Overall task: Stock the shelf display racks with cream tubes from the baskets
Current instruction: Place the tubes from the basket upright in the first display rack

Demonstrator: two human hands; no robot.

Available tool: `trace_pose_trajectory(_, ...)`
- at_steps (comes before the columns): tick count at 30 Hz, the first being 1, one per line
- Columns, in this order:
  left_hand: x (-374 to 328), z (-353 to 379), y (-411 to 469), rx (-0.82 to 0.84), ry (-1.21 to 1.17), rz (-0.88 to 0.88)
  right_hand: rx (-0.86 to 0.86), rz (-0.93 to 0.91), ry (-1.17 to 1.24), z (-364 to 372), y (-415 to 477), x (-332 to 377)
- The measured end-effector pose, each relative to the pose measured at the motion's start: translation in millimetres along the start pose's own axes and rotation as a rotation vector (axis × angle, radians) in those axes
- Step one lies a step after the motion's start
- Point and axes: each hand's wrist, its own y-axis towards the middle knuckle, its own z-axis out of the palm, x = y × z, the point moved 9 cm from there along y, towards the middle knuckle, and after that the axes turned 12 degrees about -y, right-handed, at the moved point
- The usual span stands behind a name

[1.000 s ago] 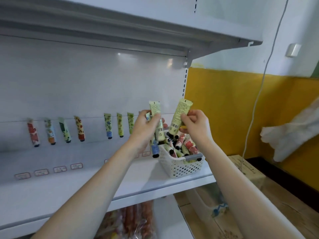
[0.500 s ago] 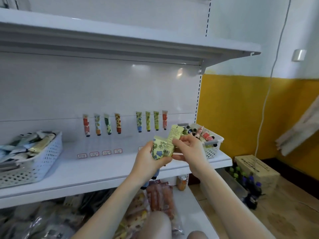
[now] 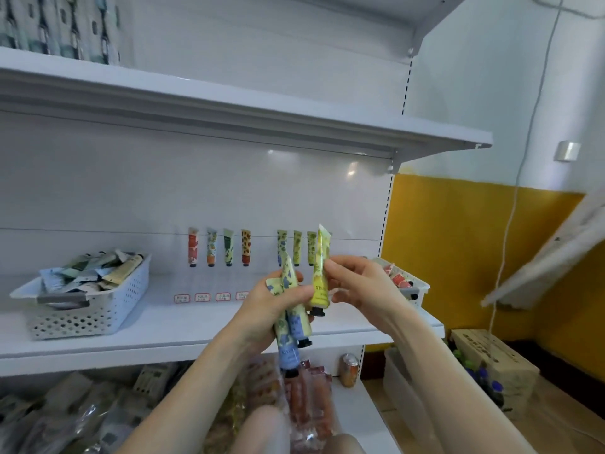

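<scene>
Head view: our left grip (image 3: 266, 301) clutches several tubes (image 3: 292, 324), our right grip (image 3: 358, 283) pinches a yellow tube (image 3: 320, 273) before the shelf (image 3: 163, 326). Pulling it away could loosen the others and spill them.

A yellow tube (image 3: 319, 280) is standing upright, cap down, in the right hand (image 3: 357, 283). Blue-flowered tubes (image 3: 289, 326) are pointing cap-down in the left hand (image 3: 262, 309). Hanging tubes (image 3: 228, 246) are lining the far rack (image 3: 263, 238). The left basket (image 3: 108, 309) and right basket (image 3: 420, 286) are holding more.
</scene>
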Motion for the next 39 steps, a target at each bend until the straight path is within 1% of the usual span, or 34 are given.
trace_pose_trajectory(4,0,-9,17,-0.02,0.083,0.033,-0.042,-0.007,0.061,-5,16,-8)
trace_pose_trajectory(7,3,-34,38,-0.128,0.176,0.058,-0.121,0.035,0.063,-16,35,-27)
trace_pose_trajectory(11,13,-73,70,-0.271,0.275,0.08,-0.263,0.096,0.024,-36,74,-73)
trace_pose_trajectory(13,20,-90,89,-0.311,0.256,0.078,-0.338,0.119,-0.034,-46,95,-98)
trace_pose_trajectory(16,35,-117,117,-0.351,0.218,0.043,-0.454,0.11,-0.216,-62,128,-129)
trace_pose_trajectory(19,40,-137,143,-0.344,0.239,0.055,-0.522,0.093,-0.344,-72,166,-147)
trace_pose_trajectory(23,38,-151,167,-0.32,0.27,0.124,-0.54,0.062,-0.482,-72,222,-154)
trace_pose_trajectory(26,36,-165,181,-0.357,0.281,0.177,-0.526,0.061,-0.511,-63,266,-160)
trace_pose_trajectory(29,34,-177,190,-0.381,0.279,0.214,-0.513,0.055,-0.601,-51,298,-164)
trace_pose_trajectory(32,32,-186,197,-0.387,0.287,0.225,-0.481,0.027,-0.647,-37,320,-168)
trace_pose_trajectory(37,32,-200,201,-0.416,0.295,0.226,-0.494,0.063,-0.655,-27,338,-181)
trace_pose_trajectory(39,32,-204,201,-0.425,0.29,0.224,-0.475,0.077,-0.677,-23,342,-185)
